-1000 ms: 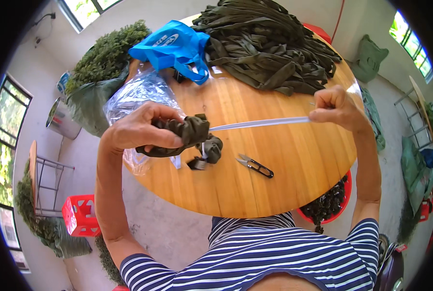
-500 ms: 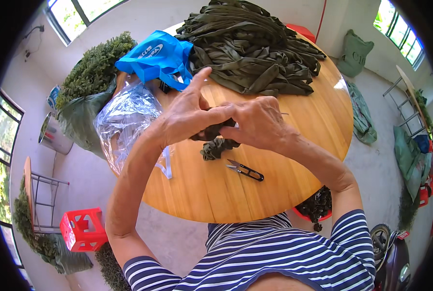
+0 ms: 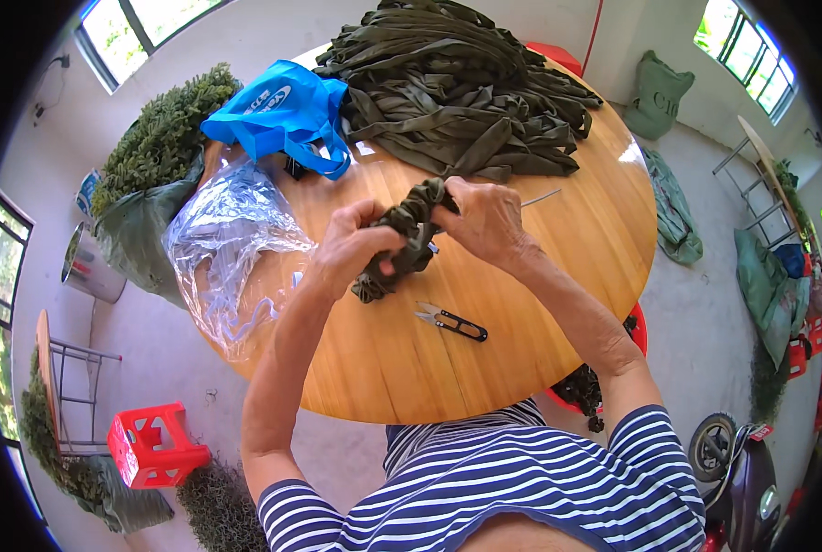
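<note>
Between my two hands is a bunched, ruffled length of dark olive fabric (image 3: 409, 221), like a scrunchie tube. My left hand (image 3: 354, 243) is closed round its left side, fingers curled into the folds. My right hand (image 3: 486, 221) pinches its upper right end. From behind the right hand a thin metal rod (image 3: 542, 197) sticks out; how it is held is hidden. Black-handled thread snips (image 3: 457, 322) lie on the wooden table just below. Beyond my hands rises a large heap of flat olive fabric strips (image 3: 466, 92).
A blue tote bag (image 3: 277, 115) and a clear plastic bag (image 3: 231, 244) lie on the round table's (image 3: 383, 377) left side. A red basin (image 3: 639, 336) with dark pieces stands below its right edge. At lower left are a red stool (image 3: 158, 446) and greenery (image 3: 218, 506).
My hands have drawn apart and lowered slightly, showing the fabric between them. My left index finger, stretched out before, is now curled in. The view has shifted a little.
</note>
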Demonstrator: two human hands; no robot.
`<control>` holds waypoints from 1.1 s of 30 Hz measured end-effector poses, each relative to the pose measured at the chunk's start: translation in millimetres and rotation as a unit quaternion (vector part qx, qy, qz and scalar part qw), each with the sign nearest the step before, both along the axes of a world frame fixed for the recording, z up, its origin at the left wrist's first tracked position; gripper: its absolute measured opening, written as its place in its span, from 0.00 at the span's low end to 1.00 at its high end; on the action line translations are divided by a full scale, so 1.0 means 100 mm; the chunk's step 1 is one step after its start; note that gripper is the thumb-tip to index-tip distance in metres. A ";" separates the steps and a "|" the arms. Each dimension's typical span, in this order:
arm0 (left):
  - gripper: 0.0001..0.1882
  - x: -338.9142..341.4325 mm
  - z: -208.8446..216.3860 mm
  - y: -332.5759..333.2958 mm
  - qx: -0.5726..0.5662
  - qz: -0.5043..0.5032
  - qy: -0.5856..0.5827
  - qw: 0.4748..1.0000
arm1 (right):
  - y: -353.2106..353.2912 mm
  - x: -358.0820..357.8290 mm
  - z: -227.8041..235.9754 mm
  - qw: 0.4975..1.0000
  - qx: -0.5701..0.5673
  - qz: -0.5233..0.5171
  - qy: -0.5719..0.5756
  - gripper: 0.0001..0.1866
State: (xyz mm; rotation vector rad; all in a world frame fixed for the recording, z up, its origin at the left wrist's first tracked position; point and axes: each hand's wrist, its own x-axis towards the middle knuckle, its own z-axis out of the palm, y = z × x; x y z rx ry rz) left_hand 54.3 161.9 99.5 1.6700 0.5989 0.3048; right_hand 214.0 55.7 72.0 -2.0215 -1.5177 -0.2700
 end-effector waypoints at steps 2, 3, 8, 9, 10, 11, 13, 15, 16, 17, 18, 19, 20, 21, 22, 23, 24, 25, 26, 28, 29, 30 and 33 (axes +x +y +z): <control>0.09 0.10 0.06 0.01 0.037 0.015 0.000 0.999 | -0.09 -0.06 0.12 0.999 -0.026 -0.024 0.035 0.25; 0.10 0.16 0.05 0.04 0.061 0.005 -0.020 0.998 | -0.13 -0.11 0.27 0.997 -0.037 -0.035 0.051 0.29; 0.15 0.37 -0.04 0.08 0.175 -0.032 -0.043 0.983 | -0.22 -0.14 0.29 0.997 -0.039 0.044 -0.047 0.30; 0.15 0.40 -0.08 0.10 0.193 -0.041 -0.028 0.980 | -0.20 -0.14 0.22 0.997 -0.063 0.021 -0.041 0.25; 0.16 0.43 -0.10 0.09 0.233 -0.025 -0.016 0.972 | -0.16 -0.14 0.18 0.996 -0.087 0.000 -0.036 0.21; 0.15 0.43 -0.12 0.07 0.207 -0.019 -0.012 0.978 | -0.13 -0.12 0.14 0.993 -0.111 -0.021 -0.030 0.17; 0.15 0.43 -0.10 0.01 0.159 -0.007 -0.002 0.987 | -0.04 -0.02 0.06 0.994 -0.083 -0.055 -0.042 0.13; 0.12 0.39 -0.12 -0.05 0.086 -0.024 -0.024 0.996 | 0.06 0.14 0.08 0.994 -0.037 -0.091 -0.041 0.13; 0.12 0.37 -0.19 -0.09 0.058 -0.032 -0.025 0.998 | 0.09 0.29 0.12 0.993 -0.006 -0.111 -0.035 0.14; 0.11 0.35 -0.27 -0.13 0.029 -0.041 -0.025 0.998 | 0.09 0.41 0.15 0.991 0.025 -0.131 -0.028 0.15; 0.11 0.35 -0.33 -0.17 0.011 -0.041 -0.040 0.998 | 0.09 0.49 0.15 0.992 0.046 -0.114 0.011 0.15; 0.11 0.31 -0.29 -0.21 -0.016 -0.041 -0.023 0.999 | 0.09 0.48 0.11 0.992 0.041 -0.117 0.002 0.14; 0.11 0.32 -0.36 -0.20 -0.034 -0.035 -0.037 0.998 | 0.08 0.43 0.02 0.992 0.035 -0.122 -0.006 0.14; 0.10 0.31 -0.43 -0.19 -0.056 -0.025 -0.052 0.997 | 0.06 0.35 -0.06 0.992 0.026 -0.122 -0.016 0.14; 0.10 0.33 -0.46 -0.15 -0.052 -0.004 -0.064 0.997 | 0.03 0.29 -0.11 0.995 -0.001 -0.094 0.024 0.15; 0.10 0.38 -0.46 -0.09 -0.049 0.017 -0.077 0.996 | -0.04 0.25 -0.12 0.996 -0.004 -0.077 0.048 0.17; 0.11 0.43 -0.40 -0.08 -0.028 0.046 -0.075 0.996 | -0.12 0.20 -0.09 0.996 -0.009 -0.060 0.072 0.20; 0.13 0.46 -0.39 -0.04 -0.010 0.040 -0.099 0.994 | -0.15 0.16 -0.03 0.994 -0.009 -0.038 0.099 0.25; 0.14 0.48 -0.38 0.02 0.031 0.031 -0.107 0.993 | -0.17 0.17 0.07 0.993 -0.051 -0.055 0.093 0.35; 0.15 0.51 -0.31 0.03 0.150 0.023 -0.092 0.984 | -0.25 0.08 0.24 0.996 -0.077 -0.025 0.035 0.34; 0.16 0.53 -0.22 -0.02 0.227 0.025 -0.068 0.971 | -0.27 0.04 0.27 0.996 -0.090 -0.012 0.006 0.34; 0.16 0.57 -0.17 -0.07 0.304 0.022 -0.046 0.951 | -0.24 0.03 0.18 0.998 -0.055 0.002 -0.032 0.25; 0.17 0.61 -0.22 -0.11 0.288 0.030 -0.008 0.957 | -0.13 0.13 -0.07 0.999 -0.032 -0.011 -0.025 0.19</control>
